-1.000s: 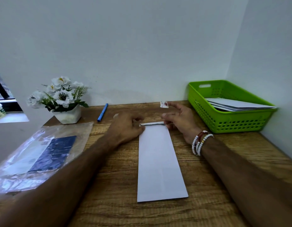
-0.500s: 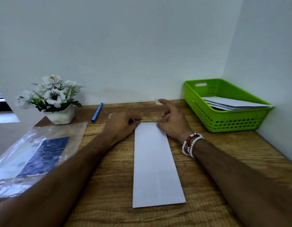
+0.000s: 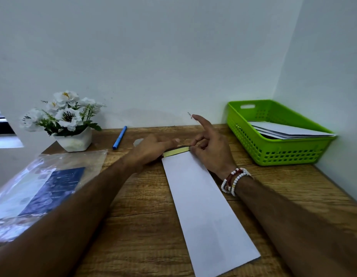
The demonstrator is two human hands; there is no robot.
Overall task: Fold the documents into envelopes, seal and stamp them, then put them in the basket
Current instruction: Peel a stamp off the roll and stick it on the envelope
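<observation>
Both forearms reach in from the near edge across a wooden table point(image 3: 145, 226). Between them a long white envelope point(image 3: 205, 212) lies flat, lengthwise, near end toward the viewer, far end under the hands.

To the left, a clear plastic bag point(image 3: 33, 188) holding a dark blue card.

Bead bracelets point(image 3: 234, 180) on the right wrist.

Left hand point(image 3: 151, 150): palm down, fingers fairly straight, resting on the envelope's far left corner; nothing gripped.

Yellow strip point(image 3: 176, 151) runs across the envelope's far end.

Right hand point(image 3: 211, 154): thumb and a curled finger pinch together at the strip's right end. The index finger is raised clear, with a small stamp point(image 3: 190, 115) at its tip, seen edge-on.

Beyond, by the wall: blue pen point(image 3: 119, 137), white flowers in a white pot point(image 3: 73, 138). Far right corner: green basket point(image 3: 273, 154), white envelopes in it point(image 3: 289, 130), well apart from the hands.
</observation>
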